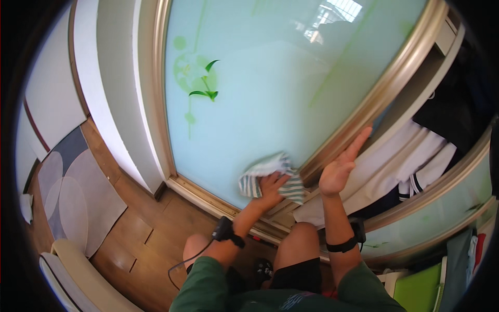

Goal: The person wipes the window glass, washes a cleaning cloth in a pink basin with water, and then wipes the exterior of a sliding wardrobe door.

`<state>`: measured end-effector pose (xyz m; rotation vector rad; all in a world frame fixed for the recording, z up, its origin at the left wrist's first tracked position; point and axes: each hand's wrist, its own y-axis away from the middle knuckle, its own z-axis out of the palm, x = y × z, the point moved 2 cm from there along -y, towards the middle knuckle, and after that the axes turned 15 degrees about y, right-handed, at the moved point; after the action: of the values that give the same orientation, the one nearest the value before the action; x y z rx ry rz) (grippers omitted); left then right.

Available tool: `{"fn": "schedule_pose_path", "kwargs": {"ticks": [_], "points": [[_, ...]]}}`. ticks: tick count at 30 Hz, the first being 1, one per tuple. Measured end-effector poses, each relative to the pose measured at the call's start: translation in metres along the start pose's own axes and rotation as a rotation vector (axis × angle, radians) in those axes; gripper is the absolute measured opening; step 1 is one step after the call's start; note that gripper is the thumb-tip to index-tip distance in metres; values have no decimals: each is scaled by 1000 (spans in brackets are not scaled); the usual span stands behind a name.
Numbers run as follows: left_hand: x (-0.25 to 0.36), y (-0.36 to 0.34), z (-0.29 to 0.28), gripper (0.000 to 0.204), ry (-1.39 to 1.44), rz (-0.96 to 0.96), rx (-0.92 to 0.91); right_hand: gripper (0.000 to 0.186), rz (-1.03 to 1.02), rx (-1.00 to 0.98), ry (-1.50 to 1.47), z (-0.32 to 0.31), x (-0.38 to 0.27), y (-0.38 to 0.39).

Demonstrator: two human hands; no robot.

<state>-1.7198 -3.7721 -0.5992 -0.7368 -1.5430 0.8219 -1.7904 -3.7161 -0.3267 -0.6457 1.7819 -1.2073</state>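
Observation:
My left hand (271,191) presses a white and green-grey striped cloth (262,169) flat against the lower part of a sliding wardrobe door (249,104). The door's pale blue glass carries a green leaf and flower print, and the cloth is slightly smeared by motion. My right hand (338,174) is held upright with its fingers stretched out, at the door's gold-coloured frame (384,88). Nothing is in that hand. Whether its far side touches the frame I cannot tell.
Right of the frame, light and dark clothes (387,156) hang inside the wardrobe, with another glass panel (431,221) beyond. A green item (418,288) stands at lower right. On the wooden floor (125,229) at left lies a grey patterned mat (83,197), near a beige padded edge (88,283).

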Motion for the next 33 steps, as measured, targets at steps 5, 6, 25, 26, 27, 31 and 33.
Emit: {"fn": "schedule_pose_path", "kwargs": {"ticks": [5, 6, 25, 26, 27, 31, 33], "points": [[64, -48, 5, 81, -365, -7, -109, 87, 66, -47, -134, -24, -7, -2], [100, -93, 3, 74, -248, -3, -43, 87, 64, -44, -128, -32, -8, -4], [-3, 43, 7, 56, -152, -153, 30, 78, 76, 92, -107, -5, -6, 5], [-23, 61, 5, 57, -79, -196, 50, 76, 51, 109, -46, 1, -9, 5], [-46, 77, 1, 58, -8, -239, 71, 74, 9, 127, 84, 5, -6, 7], [-132, 98, -12, 58, 21, -411, 310, 65, -61, 140, 312, 9, -2, 9], [-211, 115, -89, 61, 34, -589, 591, 65, -42, 172, 354, 26, -12, 11]]}}
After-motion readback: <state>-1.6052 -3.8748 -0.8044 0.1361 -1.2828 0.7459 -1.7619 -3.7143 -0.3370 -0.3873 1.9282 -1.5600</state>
